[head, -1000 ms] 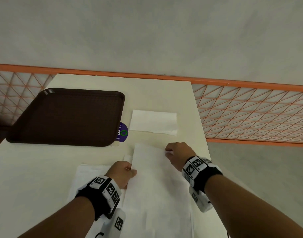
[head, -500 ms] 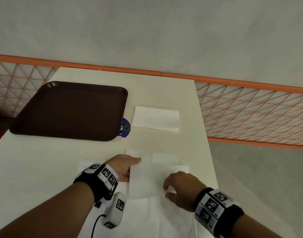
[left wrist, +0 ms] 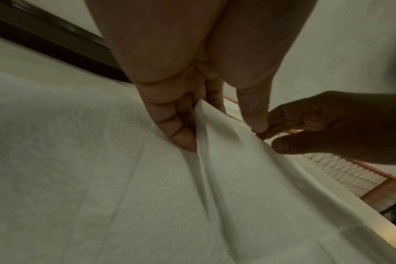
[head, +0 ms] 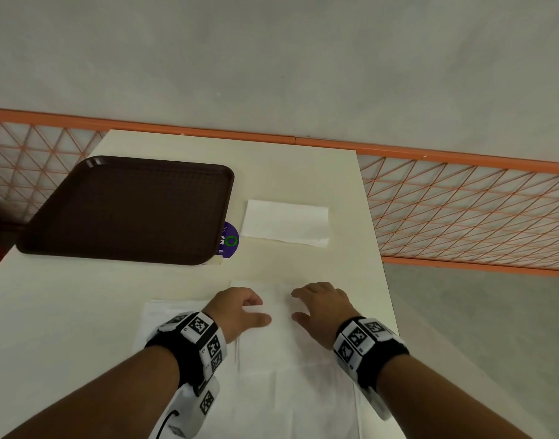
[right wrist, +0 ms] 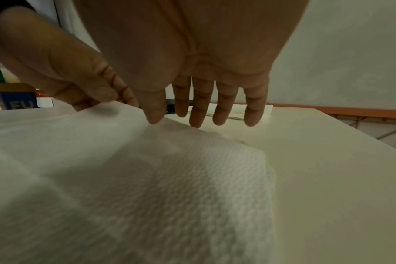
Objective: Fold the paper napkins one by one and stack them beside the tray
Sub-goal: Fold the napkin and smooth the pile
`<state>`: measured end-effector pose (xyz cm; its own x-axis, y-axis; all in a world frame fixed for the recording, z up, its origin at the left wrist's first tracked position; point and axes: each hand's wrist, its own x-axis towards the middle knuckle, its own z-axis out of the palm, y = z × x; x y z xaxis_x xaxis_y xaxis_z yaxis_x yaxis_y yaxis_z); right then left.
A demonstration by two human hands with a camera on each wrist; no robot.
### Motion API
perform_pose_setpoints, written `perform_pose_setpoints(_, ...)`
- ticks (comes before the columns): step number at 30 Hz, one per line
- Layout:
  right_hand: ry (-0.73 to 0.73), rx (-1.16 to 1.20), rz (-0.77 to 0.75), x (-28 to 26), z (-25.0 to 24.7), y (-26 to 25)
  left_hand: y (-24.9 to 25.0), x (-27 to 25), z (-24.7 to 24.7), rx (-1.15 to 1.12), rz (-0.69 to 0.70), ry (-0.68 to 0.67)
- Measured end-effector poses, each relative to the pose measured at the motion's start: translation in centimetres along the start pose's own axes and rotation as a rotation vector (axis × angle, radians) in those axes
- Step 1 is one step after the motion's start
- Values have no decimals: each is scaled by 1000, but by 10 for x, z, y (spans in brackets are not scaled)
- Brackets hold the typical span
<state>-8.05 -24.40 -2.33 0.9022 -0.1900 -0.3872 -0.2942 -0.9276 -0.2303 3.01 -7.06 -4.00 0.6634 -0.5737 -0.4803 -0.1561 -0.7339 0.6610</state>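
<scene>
While your left hand (head: 240, 312) pinches the white paper napkin (head: 281, 350) lying on the cream tabletop (head: 287, 172), your right hand (head: 322, 307) hovers open-fingered; the brown plastic tray (head: 129, 210) sits beyond.

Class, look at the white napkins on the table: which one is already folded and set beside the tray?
The folded napkin, a small flat rectangle lying alone right of the brown tray. The other napkins lie spread open at the near edge, under both hands.

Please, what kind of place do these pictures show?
Probably a canteen or fast-food eating area: a brown serving tray lies on a plain table, with paper napkins beside it and an orange mesh railing behind.
</scene>
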Motion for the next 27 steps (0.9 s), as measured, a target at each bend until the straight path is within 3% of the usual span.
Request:
perform_pose_setpoints(8,-135,-17,16,12,-12,0,-2,4,-3,-45,8,51)
perform_pose_setpoints(13,-158,207,59,8,-19,19,-7,8,-18,-99,-14,105)
perform_pose_setpoints(17,-134,236,170,6,-15,31,-6,8,-15,179,-43,185)
perform_pose_setpoints(20,-8,116,222,4,-6,25,3,4,1,469,111,251)
perform_pose_setpoints(23,151,65,147,-3,10,10,9,-3,24,646,226,129)
perform_pose_setpoints(27,5,30,49,-14,40,-2,6,-5,49,764,281,-29)
